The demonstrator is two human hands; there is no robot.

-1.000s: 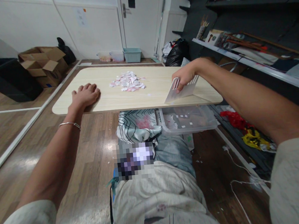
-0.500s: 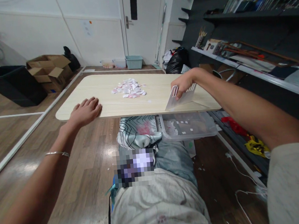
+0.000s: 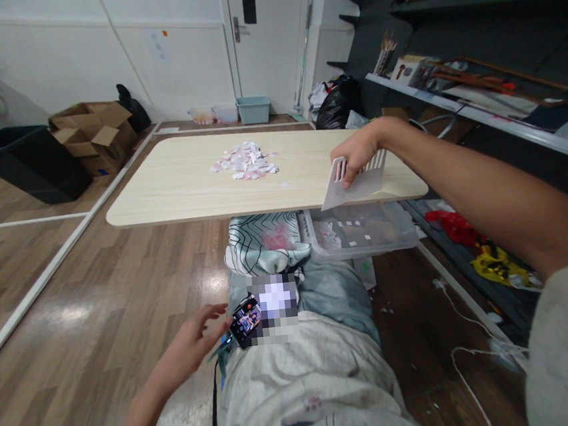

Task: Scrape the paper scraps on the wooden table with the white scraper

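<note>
My right hand (image 3: pixel 356 154) is closed on a white slotted dustpan (image 3: pixel 356 179), held tilted at the near right edge of a pale wooden table (image 3: pixel 171 190). A heap of small pink and white paper scraps (image 3: pixel 245 160) lies in the table's middle, apart from the pan. My left hand (image 3: pixel 193 342) is low near my lap, fingers spread, reaching to a small dark phone-like device (image 3: pixel 247 322) and just touching it.
Below the table sit a clear plastic bin (image 3: pixel 366 228) with a few scraps and a patterned cloth (image 3: pixel 261 242). Cardboard boxes (image 3: pixel 93 134) and a black bin (image 3: pixel 18 161) stand far left. Shelves (image 3: pixel 479 107) line the right; cables and rags litter the floor there.
My left hand has left the table's near left edge and dropped to the device by my lap. The right hand keeps the dustpan at the table edge, raised slightly.
</note>
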